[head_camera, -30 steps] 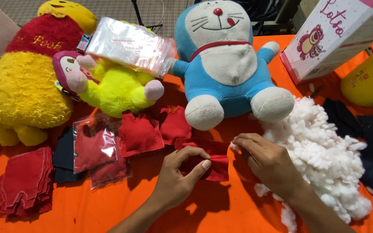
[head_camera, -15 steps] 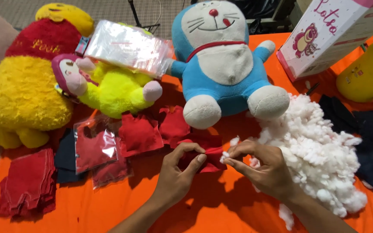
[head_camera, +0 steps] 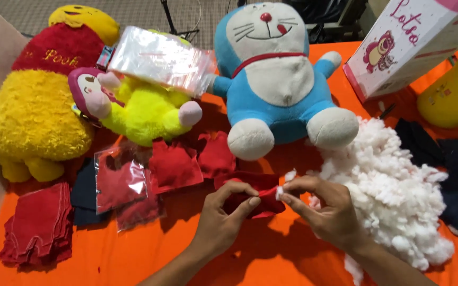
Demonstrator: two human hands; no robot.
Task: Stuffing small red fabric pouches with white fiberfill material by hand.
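Pinching a small tuft of white stuffing [head_camera: 280, 191] between pressed fingertips, the right hand [head_camera: 328, 213] is held at the mouth of a red fabric piece [head_camera: 258, 197], which is gripped on the orange cloth [head_camera: 160, 249] by the left hand [head_camera: 222, 221]. The tuft could be dropped or pushed past the opening if that grip were loosened, and loose wisps could be dragged out of the stuffing pile [head_camera: 393, 185] just beside the wrist.

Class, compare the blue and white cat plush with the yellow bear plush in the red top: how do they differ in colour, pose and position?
The blue cat plush is blue and white; the yellow bear plush is yellow with a red top. The cat sits facing the camera at centre, nearer both hands; the bear lies at the left edge, its face mostly out of view. Both are soft toys on the orange cloth.
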